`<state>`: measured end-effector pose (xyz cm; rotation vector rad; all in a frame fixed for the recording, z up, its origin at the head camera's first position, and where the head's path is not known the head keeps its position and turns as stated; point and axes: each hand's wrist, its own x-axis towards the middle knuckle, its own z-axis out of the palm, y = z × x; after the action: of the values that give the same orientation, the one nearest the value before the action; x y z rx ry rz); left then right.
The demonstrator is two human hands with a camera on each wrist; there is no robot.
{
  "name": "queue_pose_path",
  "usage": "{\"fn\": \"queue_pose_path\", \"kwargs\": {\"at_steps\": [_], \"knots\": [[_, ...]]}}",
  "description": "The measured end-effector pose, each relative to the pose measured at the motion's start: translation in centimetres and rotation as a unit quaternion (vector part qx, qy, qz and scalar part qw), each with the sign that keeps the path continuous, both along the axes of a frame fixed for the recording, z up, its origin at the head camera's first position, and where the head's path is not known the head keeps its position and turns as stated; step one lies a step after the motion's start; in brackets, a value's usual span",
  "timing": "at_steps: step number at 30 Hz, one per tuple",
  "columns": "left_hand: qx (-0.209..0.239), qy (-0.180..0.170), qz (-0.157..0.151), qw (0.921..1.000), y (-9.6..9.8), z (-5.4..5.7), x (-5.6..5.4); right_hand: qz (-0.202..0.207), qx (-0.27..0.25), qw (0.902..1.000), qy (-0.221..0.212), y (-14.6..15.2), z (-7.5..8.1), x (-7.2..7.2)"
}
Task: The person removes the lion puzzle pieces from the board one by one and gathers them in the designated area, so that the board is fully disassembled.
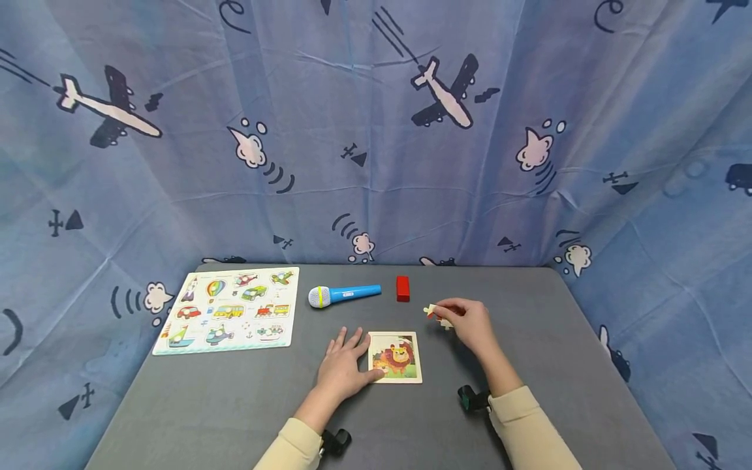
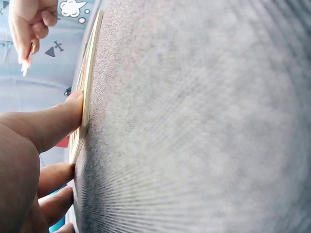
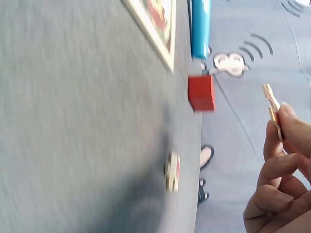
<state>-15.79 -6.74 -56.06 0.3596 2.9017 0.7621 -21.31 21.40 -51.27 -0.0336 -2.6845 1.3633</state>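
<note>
On the grey table (image 1: 529,352), a picture board (image 1: 239,324) fills the far left corner; a blue microphone (image 1: 354,292) and red block (image 1: 403,288) lie near the far edge, a framed lion puzzle (image 1: 395,357) farther from it, and a loose puzzle piece (image 3: 173,171) toward the right edge.

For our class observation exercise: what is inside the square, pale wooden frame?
A colourful lion picture. The left hand covers part of its lower left corner; what lies beneath is hidden.

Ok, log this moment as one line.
Left hand: touches lion puzzle | right hand: pinches puzzle piece above table | loose piece: on table | red block, microphone: untouched
</note>
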Motion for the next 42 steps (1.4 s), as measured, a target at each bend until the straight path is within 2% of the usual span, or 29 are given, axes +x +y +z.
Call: {"fn": "queue_pose_path", "kwargs": {"at_steps": [6, 16, 28, 31, 35, 42], "knots": [[0.001, 0.0, 0.002, 1.0, -0.1, 0.0, 0.1, 0.006, 0.023, 0.9997, -0.009, 2.9, -0.3, -0.6], [-0.006, 0.002, -0.001, 1.0, 0.0, 0.0, 0.0, -0.006, 0.047, 0.9984, -0.032, 7.2, -2.3, -1.7], [-0.004, -0.003, -0.001, 1.0, 0.0, 0.2, 0.1, -0.001, 0.112, 0.9908, -0.076, 8.6, -4.1, -2.8], [-0.002, -0.003, 0.001, 1.0, 0.0, 0.2, 0.1, 0.003, 0.12, 0.989, -0.087, 8.6, -4.1, -2.9], [0.0, -0.005, 0.0, 1.0, 0.0, 0.0, 0.1, 0.002, 0.117, 0.9901, -0.078, 8.4, -3.8, -3.0], [0.004, 0.008, -0.001, 1.0, 0.1, -0.1, 0.1, 0.01, 0.096, 0.9939, -0.053, 6.9, -1.7, -2.5]]}}
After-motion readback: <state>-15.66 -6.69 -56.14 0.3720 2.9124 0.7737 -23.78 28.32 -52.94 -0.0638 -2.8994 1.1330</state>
